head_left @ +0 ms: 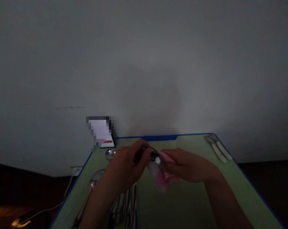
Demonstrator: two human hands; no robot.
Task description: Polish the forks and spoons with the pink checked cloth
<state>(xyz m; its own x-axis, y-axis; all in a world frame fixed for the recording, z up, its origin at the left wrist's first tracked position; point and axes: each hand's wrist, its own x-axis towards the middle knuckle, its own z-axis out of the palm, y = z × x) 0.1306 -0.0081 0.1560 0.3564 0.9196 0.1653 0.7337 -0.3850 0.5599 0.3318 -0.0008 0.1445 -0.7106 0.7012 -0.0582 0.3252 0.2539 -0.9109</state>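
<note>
My left hand (131,159) is closed round a shiny metal spoon (154,155), with most of its handle hidden by the fingers. The rounded metal end points right, toward my other hand. A pink and white cloth (161,178) is pinched in my right hand (184,163), pressed against the spoon's end and hanging below it. Both hands are held above the middle of the green table (182,203).
Spoons and other metal cutlery (124,206) lie at the left, partly behind my left arm. Two light-handled knives (218,149) rest at the far right corner. A propped device with a lit screen (108,141) leans near the wall (148,63).
</note>
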